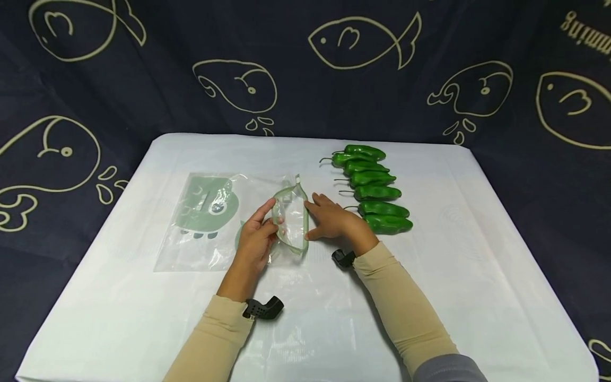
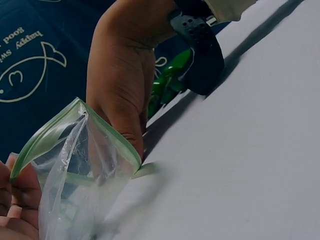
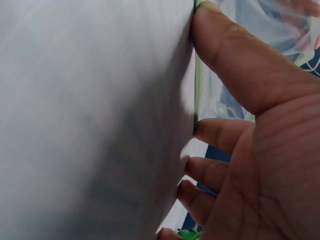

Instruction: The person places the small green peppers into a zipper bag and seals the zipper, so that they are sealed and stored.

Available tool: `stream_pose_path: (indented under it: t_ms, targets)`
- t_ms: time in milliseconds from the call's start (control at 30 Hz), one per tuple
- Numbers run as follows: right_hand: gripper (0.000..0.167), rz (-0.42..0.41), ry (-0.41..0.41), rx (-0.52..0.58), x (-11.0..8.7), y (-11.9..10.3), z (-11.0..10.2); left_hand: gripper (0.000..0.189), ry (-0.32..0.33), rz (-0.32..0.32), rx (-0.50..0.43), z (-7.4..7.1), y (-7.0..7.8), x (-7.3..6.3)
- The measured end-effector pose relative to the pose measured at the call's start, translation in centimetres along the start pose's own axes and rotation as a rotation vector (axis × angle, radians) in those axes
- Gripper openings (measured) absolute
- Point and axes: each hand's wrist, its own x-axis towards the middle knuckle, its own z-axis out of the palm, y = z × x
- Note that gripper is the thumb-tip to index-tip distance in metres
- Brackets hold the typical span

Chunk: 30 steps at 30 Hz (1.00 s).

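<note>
A clear zip bag (image 1: pixel 205 254) with a green cartoon print lies on the table, its green-edged mouth spread wide towards the right. My left hand (image 1: pixel 258 236) pinches the raised side of that mouth between thumb and fingers. On the opposite side, my right hand (image 1: pixel 334 218) presses the lower green edge against the tabletop, thumb and fingers spread apart. The right wrist view shows the thumb (image 3: pixel 240 55) and index fingertip right at the green zip strip (image 3: pixel 197 95). In the left wrist view the bag mouth (image 2: pixel 110 130) gapes between both hands.
Just beyond my right hand, several green peppers (image 1: pixel 374 192) lie in a column, stems pointing left. A white cloth covers the table (image 1: pixel 453 297). Behind it hangs a dark curtain (image 1: pixel 296 101) with fish drawings. Each wrist wears a black camera mount (image 1: pixel 264 308).
</note>
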Motion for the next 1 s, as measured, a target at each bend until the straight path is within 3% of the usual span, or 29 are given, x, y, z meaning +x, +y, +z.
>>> stream_pose_path:
  t_ms: [533,1000]
  targets:
    - [0.094,-0.011,0.000,0.016,-0.4,-0.3,-0.1,0.064,-0.043,0.098,-0.073,-0.3,0.5,-0.4]
    - [0.091,-0.015,0.000,0.013,-0.6,-0.3,-0.1,0.064,-0.026,0.141,-0.108,-0.3,1.1,-0.9]
